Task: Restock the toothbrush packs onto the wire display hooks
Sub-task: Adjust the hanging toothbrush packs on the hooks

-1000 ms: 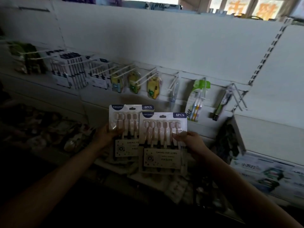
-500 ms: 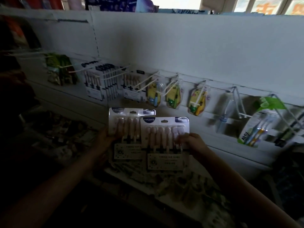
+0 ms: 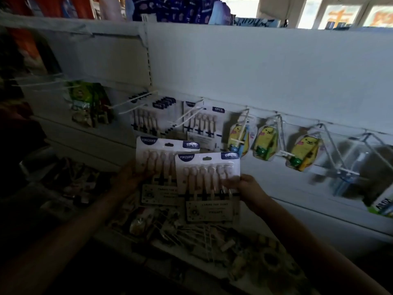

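Presently, one six-piece toothbrush pack [image 3: 158,167] is gripped by the left hand [image 3: 129,179], fingers curled at its edge. A second pack [image 3: 209,188], overlapping it, is pinched by the right hand [image 3: 248,190] below the wire hooks [image 3: 187,116].

Two packs held before the hook wall

The right pack [image 3: 209,186] overlapped the left pack [image 3: 157,165]; hung toothbrush packs [image 3: 202,126] sat behind on wire hooks [image 3: 185,118], yellow packs [image 3: 265,143] to their right.

You have one view only, from your head, facing forward and slightly down at the white display wall [image 3: 255,71] from close range. Your forearms enter from the bottom corners; the wire hooks [image 3: 187,118] run across mid-frame.
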